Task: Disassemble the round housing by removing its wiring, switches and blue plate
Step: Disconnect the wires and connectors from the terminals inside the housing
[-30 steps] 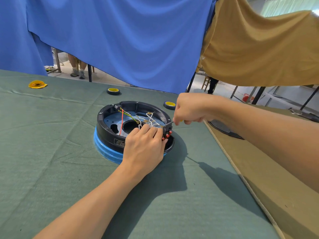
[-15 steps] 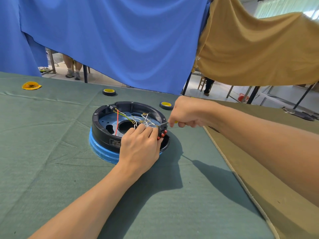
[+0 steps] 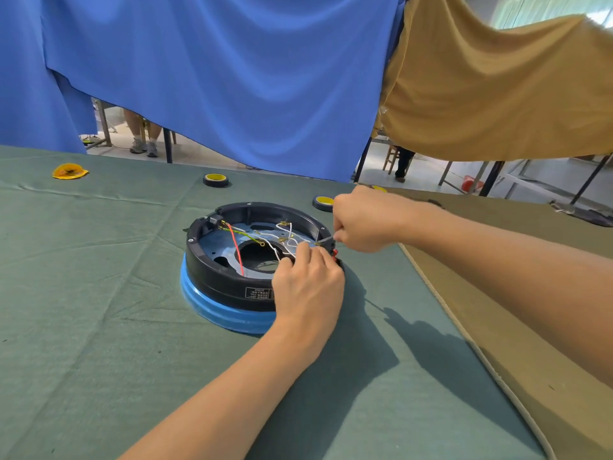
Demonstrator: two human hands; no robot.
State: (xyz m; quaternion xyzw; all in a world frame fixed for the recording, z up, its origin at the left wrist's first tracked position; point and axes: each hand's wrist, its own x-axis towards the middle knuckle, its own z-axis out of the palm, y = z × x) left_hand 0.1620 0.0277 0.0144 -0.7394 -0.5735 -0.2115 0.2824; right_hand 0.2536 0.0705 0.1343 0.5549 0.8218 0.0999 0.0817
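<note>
Housing (image 3: 212,277) sits mid-cloth (image 3: 99,327), open side up, on a blue base (image 3: 225,313).

Left hand (image 3: 306,287): fingers curled over the near-right rim, bracing the housing. Its fingertips touch the white wires (image 3: 282,242); I cannot tell whether they pinch one.

Right hand (image 3: 365,220): clenched round a thin tool (image 3: 326,240). The tip points at the right rim, just beside the red switch (image 3: 335,252).

Status, judged:
- Early stage.
- Wiring is all in place. The white, green-yellow and red wire (image 3: 237,254) runs cross the blue plate (image 3: 215,242), with terminals attached.
- The switch is seated in the rim.
- The black connector (image 3: 215,220) is at the far-left rim.
- The plate is inside the housing and not lifted.

Step in hand: likely freeing a terminal or the switch at the right rim.

Left to do: all wires, the switches, then the plate.

Two tape rolls (image 3: 215,179) (image 3: 323,203) lie far of the housing.
</note>
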